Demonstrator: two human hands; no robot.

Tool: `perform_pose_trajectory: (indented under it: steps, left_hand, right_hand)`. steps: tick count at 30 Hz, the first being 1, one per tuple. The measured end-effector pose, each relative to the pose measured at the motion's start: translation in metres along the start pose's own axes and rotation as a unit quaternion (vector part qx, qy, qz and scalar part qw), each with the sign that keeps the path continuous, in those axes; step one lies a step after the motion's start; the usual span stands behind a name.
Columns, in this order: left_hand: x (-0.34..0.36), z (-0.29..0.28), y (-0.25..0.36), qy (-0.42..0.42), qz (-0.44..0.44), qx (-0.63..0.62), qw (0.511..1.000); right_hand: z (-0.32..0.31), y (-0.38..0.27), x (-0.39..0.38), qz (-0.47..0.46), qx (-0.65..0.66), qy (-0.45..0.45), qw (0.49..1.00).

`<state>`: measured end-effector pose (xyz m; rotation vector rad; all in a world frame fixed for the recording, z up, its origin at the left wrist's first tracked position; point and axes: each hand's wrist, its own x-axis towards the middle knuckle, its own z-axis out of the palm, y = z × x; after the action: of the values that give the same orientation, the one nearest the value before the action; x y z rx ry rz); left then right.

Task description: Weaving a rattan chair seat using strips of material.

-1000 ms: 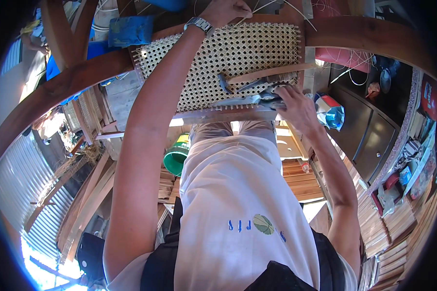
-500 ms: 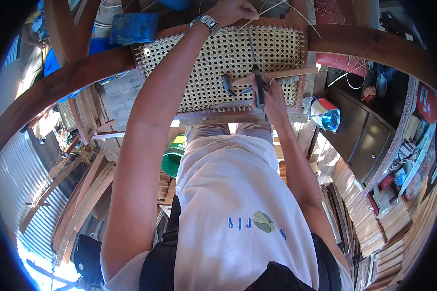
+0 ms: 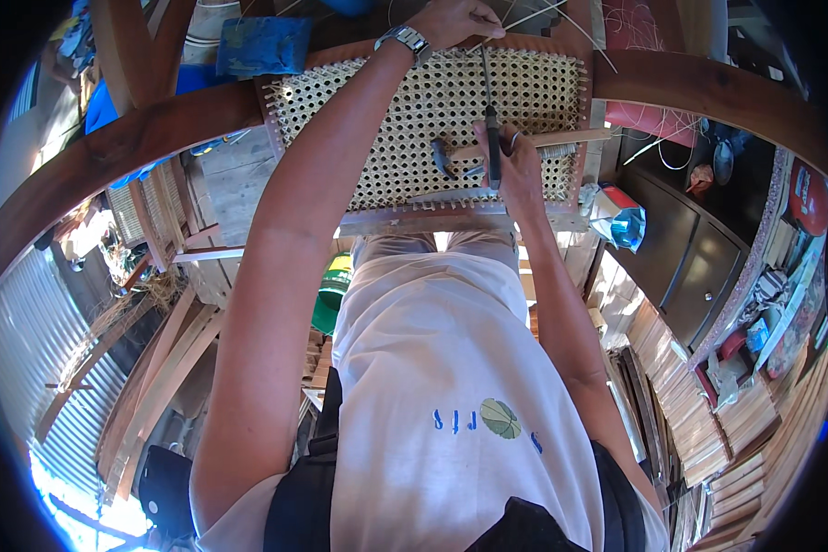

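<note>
A woven cane panel with open holes is set in a reddish-brown wooden frame before me. At its far edge my left hand pinches a pale cane strand between thumb and fingers. My right hand, over the near right part of the weave, is closed round a black-handled tool with a long thin shaft. The shaft points away to the far edge, just below my left fingers; whether its tip enters a hole cannot be seen. Beside the right hand a hammer lies on the cane.
Curved wooden arms reach out both sides of the panel. A flat metal blade lies along its near edge. A shiny foil bag is at the right, a green bucket below. Loose cane strands hang at the right.
The panel and both hands sit slightly farther right in the picture. My left hand still pinches the strand, and my right hand keeps its hold on the tool.
</note>
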<state>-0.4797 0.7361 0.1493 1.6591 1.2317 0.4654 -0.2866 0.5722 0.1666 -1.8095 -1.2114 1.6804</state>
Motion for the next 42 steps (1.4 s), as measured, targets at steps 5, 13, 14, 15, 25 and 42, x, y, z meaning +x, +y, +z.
perform_pose_trajectory:
  steps: [5,13,14,15,25,42]
  left_hand:
    - [-0.004,0.001,0.003,0.002,-0.01,-0.027,1.0]
    - [0.005,0.004,-0.001,-0.023,-0.044,-0.049,0.998]
    - [0.006,0.005,-0.01,-0.018,-0.046,-0.048,0.998]
    - [0.005,0.013,-0.02,0.06,-0.01,-0.02,0.998]
    - [-0.012,-0.009,-0.044,0.227,0.064,0.072,0.969]
    - [-0.313,0.228,0.055,0.527,-0.339,-0.139,0.767]
  right_hand:
    - [0.001,0.002,0.0,-0.013,0.001,-0.001,1.0]
    - [-0.015,0.012,-0.005,-0.058,-0.135,0.046,0.988]
    - [-0.02,0.01,-0.017,-0.092,-0.221,0.036,0.97]
    - [-0.025,0.009,-0.027,-0.125,-0.305,0.028,0.944]
    - [-0.089,-0.012,0.0,-0.28,-0.512,-0.052,0.81]
    - [-0.094,-0.032,0.062,-0.499,-0.436,-0.093,0.743]
